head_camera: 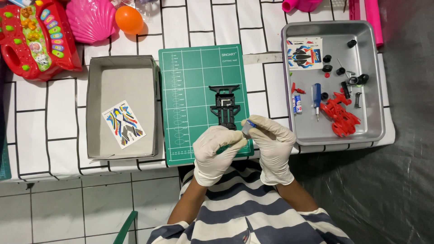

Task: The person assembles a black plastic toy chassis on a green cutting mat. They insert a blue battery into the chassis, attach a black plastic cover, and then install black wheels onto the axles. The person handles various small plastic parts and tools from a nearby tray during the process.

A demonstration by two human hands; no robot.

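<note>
Your table (135,27), under its white cloth with black grid lines, carries everything: a grey cardboard box (122,106) near the left edge with one sticker sheet (123,124) on its floor, a green cutting mat (190,90) at the middle of the front edge, and a metal tray (375,81) at the right edge. On the mat the black car chassis (225,106) lies bare, with no wheels, no body and no stickers on it, so by the look of it the build is barely begun. Most parts wait in the tray: the red body pieces (341,116), a second sticker sheet (304,53), a blue-handled screwdriver (317,97), black wheels (327,58) and small fittings. Your gloved left hand (214,153) and right hand (271,144) meet over the mat's front edge, just below the chassis; the fingers of both curl together around a small grey part with a blue tip (247,127), pinched between them, too small to identify
</note>
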